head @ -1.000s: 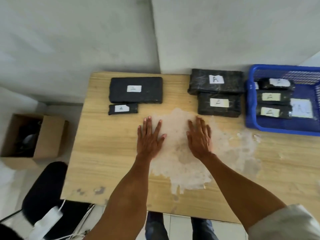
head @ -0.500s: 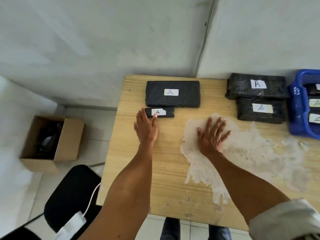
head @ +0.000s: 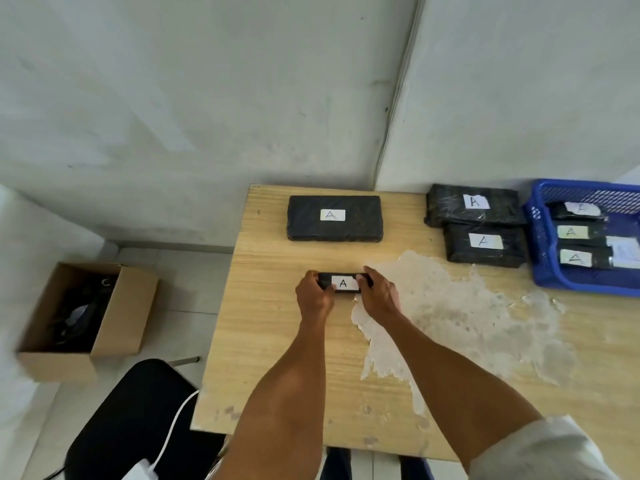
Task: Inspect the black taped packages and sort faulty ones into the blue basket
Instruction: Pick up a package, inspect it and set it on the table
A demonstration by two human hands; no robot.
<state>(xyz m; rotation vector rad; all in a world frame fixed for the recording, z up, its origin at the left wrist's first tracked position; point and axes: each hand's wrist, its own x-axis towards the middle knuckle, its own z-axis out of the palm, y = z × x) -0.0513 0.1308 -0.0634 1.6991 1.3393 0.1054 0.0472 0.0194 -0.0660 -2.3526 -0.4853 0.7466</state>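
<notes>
Both hands now hold the small black package, left hand curled round its left end, right hand, flat on the table a moment ago, pinching its right end. Black-taped with a white label marked A, it lies between them, nearer than before and apart from the large black package. Far right stands the blue basket.

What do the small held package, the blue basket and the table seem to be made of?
Small black package: probably plastic tape wrap, matte, little glare. Blue basket: moulded plastic, given its lattice walls. Table: wood-grain laminate or veneer, peeled to a pale patch.
</notes>
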